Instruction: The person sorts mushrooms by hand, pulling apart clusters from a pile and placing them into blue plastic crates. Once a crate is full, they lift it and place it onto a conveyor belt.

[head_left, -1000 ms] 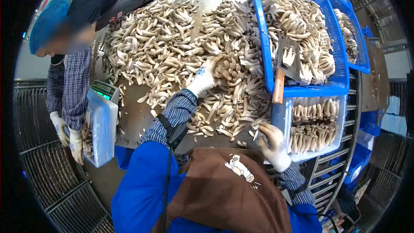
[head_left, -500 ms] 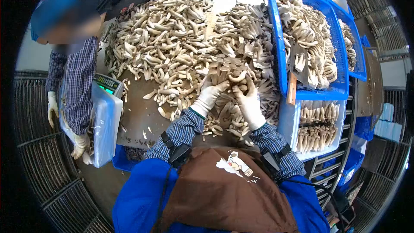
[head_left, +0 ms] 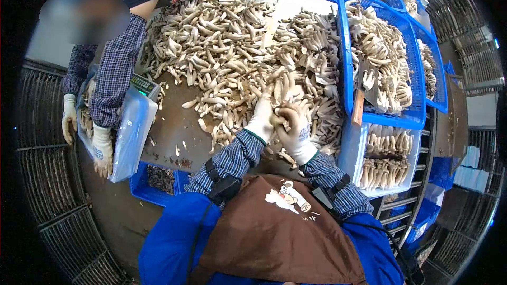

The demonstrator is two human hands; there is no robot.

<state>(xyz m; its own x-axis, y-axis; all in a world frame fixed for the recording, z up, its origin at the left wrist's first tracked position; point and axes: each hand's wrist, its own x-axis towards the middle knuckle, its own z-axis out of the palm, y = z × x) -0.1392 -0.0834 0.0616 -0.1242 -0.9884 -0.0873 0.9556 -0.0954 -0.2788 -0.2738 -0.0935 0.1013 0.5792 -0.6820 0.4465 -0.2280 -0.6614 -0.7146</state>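
Observation:
My left hand (head_left: 262, 118), in a white glove, is closed around a small bunch of mushrooms (head_left: 287, 85) whose pale stems stick up and away from me. Close beside it, my right hand (head_left: 297, 133), gloved too, has its fingers curled in around mushrooms at the lower end of the bunch. The fingers partly hide what lies between the two hands. Both hands are above the near edge of a large heap of loose mushrooms (head_left: 211, 47) on the table (head_left: 177, 103).
At right, a blue basket (head_left: 344, 58) of mushrooms has a knife (head_left: 358, 106) lying on it. Below stands a clear tray (head_left: 349, 150) with mushrooms in rows. At left, a co-worker's gloved hands (head_left: 103, 153) hold a plastic bag (head_left: 131, 132) by a scale (head_left: 142, 85). A blue bin (head_left: 138, 182) sits below the table.
My hands have come closer together and lower, and my right fingers have curled in. The mushroom bunch now points more upright. The co-worker has leaned in, and the whole view has shifted slightly.

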